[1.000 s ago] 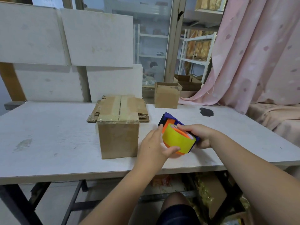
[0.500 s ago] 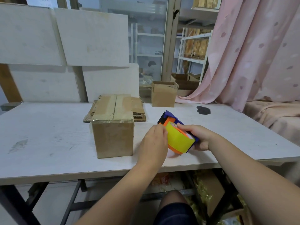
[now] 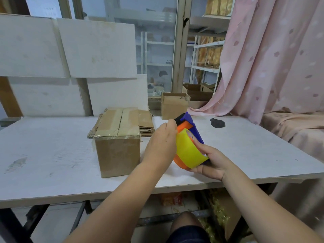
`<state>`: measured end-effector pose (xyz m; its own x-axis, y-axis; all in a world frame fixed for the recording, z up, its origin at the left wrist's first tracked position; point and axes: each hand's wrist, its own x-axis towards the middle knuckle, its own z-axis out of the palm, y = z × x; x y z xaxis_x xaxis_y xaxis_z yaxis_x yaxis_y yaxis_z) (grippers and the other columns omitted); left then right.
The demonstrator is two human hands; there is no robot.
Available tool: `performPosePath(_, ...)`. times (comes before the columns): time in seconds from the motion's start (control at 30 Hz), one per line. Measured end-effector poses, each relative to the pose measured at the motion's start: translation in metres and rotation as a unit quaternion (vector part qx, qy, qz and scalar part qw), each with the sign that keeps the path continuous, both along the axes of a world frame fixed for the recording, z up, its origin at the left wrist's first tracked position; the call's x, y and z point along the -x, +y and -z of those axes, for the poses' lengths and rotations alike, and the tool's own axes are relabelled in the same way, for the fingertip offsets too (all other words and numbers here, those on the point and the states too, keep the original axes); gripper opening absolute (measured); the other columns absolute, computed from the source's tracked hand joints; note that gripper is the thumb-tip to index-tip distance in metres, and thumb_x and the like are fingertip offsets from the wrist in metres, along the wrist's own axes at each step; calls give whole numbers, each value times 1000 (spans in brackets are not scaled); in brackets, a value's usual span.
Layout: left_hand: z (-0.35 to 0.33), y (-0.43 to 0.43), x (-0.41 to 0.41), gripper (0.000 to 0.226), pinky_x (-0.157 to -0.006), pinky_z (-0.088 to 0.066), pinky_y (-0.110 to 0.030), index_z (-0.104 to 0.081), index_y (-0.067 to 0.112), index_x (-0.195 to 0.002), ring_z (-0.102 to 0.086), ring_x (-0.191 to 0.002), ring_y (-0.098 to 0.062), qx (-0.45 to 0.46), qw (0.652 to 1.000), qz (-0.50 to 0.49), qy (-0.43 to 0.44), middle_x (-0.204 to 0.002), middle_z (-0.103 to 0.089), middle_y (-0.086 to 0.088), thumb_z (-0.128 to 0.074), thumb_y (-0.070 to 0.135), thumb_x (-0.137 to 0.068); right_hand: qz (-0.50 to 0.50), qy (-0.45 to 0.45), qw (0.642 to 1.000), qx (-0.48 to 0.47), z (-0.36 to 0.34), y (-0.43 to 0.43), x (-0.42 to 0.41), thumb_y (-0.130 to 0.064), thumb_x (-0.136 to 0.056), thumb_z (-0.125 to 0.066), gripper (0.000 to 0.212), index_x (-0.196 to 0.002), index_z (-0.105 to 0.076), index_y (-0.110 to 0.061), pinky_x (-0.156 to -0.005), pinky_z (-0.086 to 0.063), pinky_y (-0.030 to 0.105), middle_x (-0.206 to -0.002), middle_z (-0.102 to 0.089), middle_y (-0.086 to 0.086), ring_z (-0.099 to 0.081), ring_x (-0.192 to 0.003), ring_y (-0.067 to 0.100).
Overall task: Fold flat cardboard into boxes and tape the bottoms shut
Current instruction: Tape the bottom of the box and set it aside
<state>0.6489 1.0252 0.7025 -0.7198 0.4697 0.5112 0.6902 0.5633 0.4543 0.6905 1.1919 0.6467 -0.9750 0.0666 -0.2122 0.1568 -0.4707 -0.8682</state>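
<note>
**At the worktop's near edge, both hands on the tape dispenser**

Above the front right part of the white worktop, the person holds a tape dispenser, blue and orange, loaded with a yellow tape roll. The right hand grips it from below and behind, thumb under the roll and fingers wrapped over the blue side plate. The left hand is seen from the back, its fingers curled onto the dispenser's front end by the black part. The fingertips are hidden, so whether they pinch the tape's loose end cannot be told. The dispenser is tilted, its front end pointing up and away from the person.

Just left of the left hand stands a folded box, upright on the worktop. Its top face is closed and clear tape runs along the seam and down over the edges. Neither hand touches it. Behind it, touching or nearly so, lies a stack of flat cardboard.

Farther back, near the far edge, an open box stands with its flaps up. A dark stain marks the worktop to the right of the dispenser. White boards lean behind the worktop on the left, and a pink curtain hangs on the right.
</note>
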Motion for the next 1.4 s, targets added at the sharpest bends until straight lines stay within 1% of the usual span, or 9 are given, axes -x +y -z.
performPosePath(0.17, -8, -10, 7, 34, -79, -45, -37, -52, 19, -127, -57, -91, -23, -24, 998, 47, -27, -94, -65, -3, -45, 8, -96, 43, 12, 999, 7, -12, 5, 3, -37, -80, -64, 53, -127, -58, -14, -74, -56, 42, -114, -67, 15, -66, -98, 31)
performPosePath(0.27, -8, -20, 12, 25, -80, -45, -30, -69, 27, -113, -51, -93, -11, 4, 999, 26, 27, -99, -69, 11, -51, 19, -97, 54, 20, 998, 4, -19, 8, 5, -38, -78, -66, 55, -125, -60, -11, -77, -56, 41, -110, -67, 14, -66, -92, 28)
performPosePath(0.37, -12, -30, 11, 18, -61, -38, -10, -74, 22, -98, -54, -63, 4, -75, 990, 105, -49, -72, -64, 29, -58, 18, -93, 34, 48, 998, 3, -25, 10, 3, -41, -60, -87, 64, -113, -69, -10, -91, -43, 40, -111, -66, 16, -50, -100, 30)
performPosePath(0.5, -21, -29, -1, 16, -54, -44, -12, -71, 22, -92, -54, -44, 0, -83, 980, 143, -115, -47, -58, 24, -57, 15, -94, 5, 90, 996, 6, -26, 13, 2, -43, -45, -93, 59, -94, -77, -14, -80, -38, 34, -92, -71, 11, -47, -78, 23)
performPosePath(0.63, -31, -26, -1, 14, -62, -55, -18, -71, 14, -91, -65, -53, -5, -108, 966, 148, -181, -56, -64, 16, -58, 8, -92, 28, 102, 994, -3, -34, 13, 1, -44, -63, -82, 56, -106, -64, -12, -70, -40, 28, -81, -69, 6, -50, -52, 11)
performPosePath(0.77, -35, -23, 3, 15, -74, -57, -21, -71, 9, -86, -69, -71, -10, -157, 946, 168, -228, -74, -68, 0, -60, 1, -89, 30, 111, 993, -10, -43, 15, 1, -44, -51, -90, 75, -112, -61, -11, -55, -46, 22, -90, -68, 9, -49, -51, 10)
performPosePath(0.97, -28, -20, -2, 11, -65, -47, -9, -70, 18, -85, -59, -65, -1, -114, 973, 150, -132, -71, -65, 10, -64, 8, -83, 48, 99, 993, -39, -47, 19, -2, -43, -63, -77, 71, -122, -55, -9, -53, -47, 21, -91, -67, 9, -49, -50, 9)
performPosePath(1.17, -30, -16, 5, 14, -68, -51, -24, -64, 20, -72, -59, -67, -9, -125, 978, 159, -53, -69, -64, 4, -71, 13, -82, 2, 98, 995, -5, -41, 14, 0, -45, -47, -92, 64, -99, -76, -13, -92, -33, 37, -98, -70, 13, -45, -88, 25)
performPosePath(1.4, -65, -41, 23, 18, -68, -49, -18, -64, 24, -71, -59, -59, 1, -144, 981, 113, -64, -63, -63, 9, -67, 16, -87, -35, 131, 991, -3, -32, 22, -10, -42, -47, -94, 66, -99, -70, -9, -57, -43, 24, -77, -66, 6, -48, -51, 10)
